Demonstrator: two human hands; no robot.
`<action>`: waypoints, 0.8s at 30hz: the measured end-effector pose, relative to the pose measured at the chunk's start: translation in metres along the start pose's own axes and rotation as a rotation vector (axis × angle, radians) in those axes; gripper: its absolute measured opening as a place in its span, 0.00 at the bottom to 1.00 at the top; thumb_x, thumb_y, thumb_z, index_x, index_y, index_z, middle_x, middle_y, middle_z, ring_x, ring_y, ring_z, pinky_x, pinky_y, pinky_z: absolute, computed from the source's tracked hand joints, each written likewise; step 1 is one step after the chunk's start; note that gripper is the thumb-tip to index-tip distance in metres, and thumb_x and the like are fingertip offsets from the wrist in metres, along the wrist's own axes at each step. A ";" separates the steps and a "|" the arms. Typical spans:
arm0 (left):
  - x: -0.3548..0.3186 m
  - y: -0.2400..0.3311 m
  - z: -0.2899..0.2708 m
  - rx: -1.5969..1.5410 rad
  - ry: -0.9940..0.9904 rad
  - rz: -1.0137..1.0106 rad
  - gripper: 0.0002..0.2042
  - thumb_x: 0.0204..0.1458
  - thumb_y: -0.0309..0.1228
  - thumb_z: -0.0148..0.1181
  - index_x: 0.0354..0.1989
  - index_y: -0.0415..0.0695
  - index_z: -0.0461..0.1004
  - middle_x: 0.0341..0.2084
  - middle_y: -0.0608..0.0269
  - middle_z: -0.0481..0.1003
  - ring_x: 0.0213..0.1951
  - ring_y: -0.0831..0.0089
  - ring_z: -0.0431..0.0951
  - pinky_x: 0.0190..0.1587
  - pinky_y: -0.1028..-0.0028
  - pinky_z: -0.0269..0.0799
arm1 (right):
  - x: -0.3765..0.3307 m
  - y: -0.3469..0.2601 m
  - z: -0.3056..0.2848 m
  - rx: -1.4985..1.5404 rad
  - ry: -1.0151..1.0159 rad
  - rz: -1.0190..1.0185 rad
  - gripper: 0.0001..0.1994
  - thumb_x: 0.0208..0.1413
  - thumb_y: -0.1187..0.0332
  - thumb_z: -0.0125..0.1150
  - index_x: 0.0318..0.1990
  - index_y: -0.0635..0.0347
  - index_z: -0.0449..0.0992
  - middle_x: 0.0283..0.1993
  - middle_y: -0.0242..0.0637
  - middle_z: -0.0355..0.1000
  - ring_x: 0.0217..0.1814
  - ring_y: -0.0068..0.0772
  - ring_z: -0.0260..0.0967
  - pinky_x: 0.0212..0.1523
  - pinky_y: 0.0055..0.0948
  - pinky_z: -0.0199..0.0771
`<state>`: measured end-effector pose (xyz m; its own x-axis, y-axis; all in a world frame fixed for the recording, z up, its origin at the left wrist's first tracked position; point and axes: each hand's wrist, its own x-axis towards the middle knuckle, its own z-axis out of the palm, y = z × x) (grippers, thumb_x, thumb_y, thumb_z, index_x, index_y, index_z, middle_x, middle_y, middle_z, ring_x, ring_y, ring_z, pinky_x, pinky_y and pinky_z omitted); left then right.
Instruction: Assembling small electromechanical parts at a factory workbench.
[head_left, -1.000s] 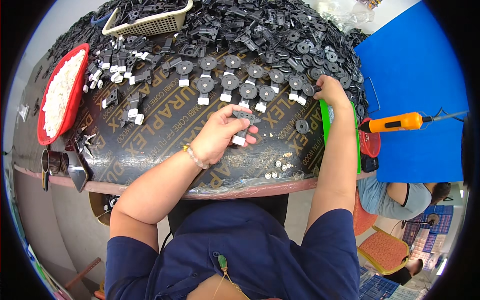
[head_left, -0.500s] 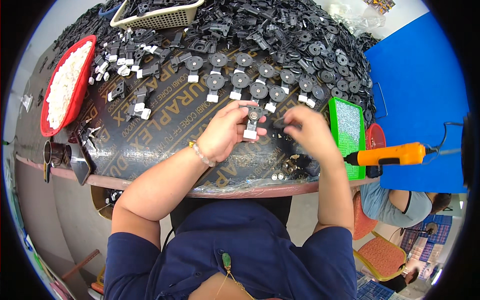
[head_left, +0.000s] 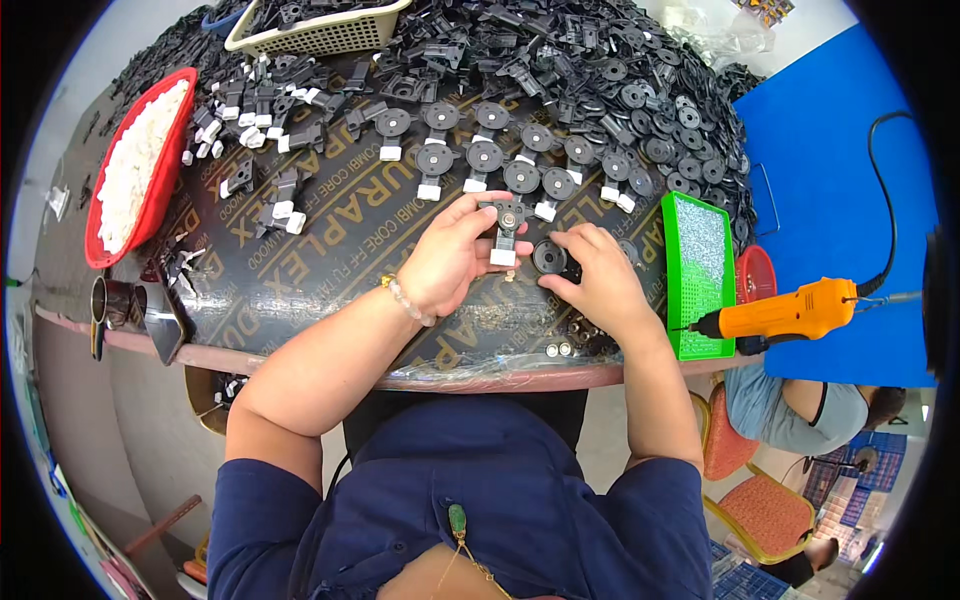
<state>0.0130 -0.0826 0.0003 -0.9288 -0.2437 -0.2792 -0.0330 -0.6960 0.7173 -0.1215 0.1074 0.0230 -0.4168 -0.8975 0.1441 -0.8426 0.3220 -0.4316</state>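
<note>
My left hand (head_left: 447, 258) holds a black plastic part (head_left: 507, 228) with a white block at its near end. A round metal piece sits in the middle of that part, and its face is turned up. Just to the right, my right hand (head_left: 603, 277) has its thumb and forefinger at the edge of a round black disc (head_left: 549, 257). More dark discs lie partly hidden under and beside that hand. Beyond both hands, several assembled black parts with round tops and white ends (head_left: 485, 155) lie in loose rows on the table.
Black plastic parts (head_left: 560, 60) are heaped along the far side. A red basket of white pieces (head_left: 92, 225) stands left; a green tray of small metal pieces (head_left: 670, 290) is at right. An orange electric screwdriver (head_left: 790, 312) hangs beside it. Two small metal rings (head_left: 558, 350) lie near the edge.
My right hand has come down and slightly left, and its fingers are now at the round black disc. My left hand keeps its part. The orange screwdriver has swung a little.
</note>
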 end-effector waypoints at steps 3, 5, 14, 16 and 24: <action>0.001 -0.001 0.000 0.001 0.011 0.007 0.18 0.70 0.33 0.42 0.65 0.41 0.63 0.51 0.46 0.76 0.49 0.56 0.82 0.49 0.60 0.80 | 0.011 -0.001 -0.007 0.017 -0.016 0.042 0.25 0.42 0.68 0.77 0.51 0.63 0.78 0.47 0.41 0.74 0.50 0.43 0.73 0.53 0.36 0.73; 0.001 -0.001 0.000 -0.027 0.020 -0.008 0.16 0.70 0.31 0.42 0.62 0.44 0.66 0.49 0.54 0.78 0.45 0.63 0.83 0.44 0.67 0.79 | 0.020 -0.007 -0.017 0.151 0.062 0.075 0.24 0.43 0.70 0.76 0.50 0.64 0.79 0.46 0.37 0.74 0.44 0.34 0.73 0.48 0.31 0.74; 0.002 -0.007 -0.006 -0.058 -0.053 -0.013 0.16 0.70 0.31 0.40 0.61 0.43 0.68 0.48 0.59 0.77 0.42 0.71 0.81 0.44 0.68 0.81 | 0.049 -0.035 -0.017 0.204 -0.012 -0.166 0.25 0.45 0.70 0.74 0.54 0.59 0.78 0.51 0.41 0.73 0.57 0.46 0.70 0.58 0.39 0.70; 0.001 -0.006 -0.005 -0.035 -0.055 -0.010 0.17 0.70 0.31 0.39 0.63 0.43 0.67 0.48 0.58 0.77 0.43 0.70 0.81 0.44 0.68 0.80 | 0.051 -0.036 -0.018 0.178 -0.015 -0.180 0.25 0.45 0.70 0.74 0.54 0.59 0.78 0.51 0.42 0.73 0.57 0.46 0.70 0.58 0.39 0.70; -0.009 0.001 0.008 -0.031 0.000 -0.024 0.25 0.69 0.32 0.42 0.73 0.45 0.55 0.51 0.54 0.76 0.52 0.64 0.79 0.51 0.67 0.77 | 0.043 0.000 -0.044 0.236 0.103 0.070 0.28 0.42 0.75 0.74 0.56 0.62 0.77 0.49 0.40 0.77 0.49 0.35 0.73 0.52 0.33 0.74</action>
<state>0.0182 -0.0751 0.0087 -0.9278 -0.2263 -0.2965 -0.0444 -0.7221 0.6904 -0.1539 0.0822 0.0685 -0.5137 -0.8363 0.1917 -0.7128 0.2917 -0.6378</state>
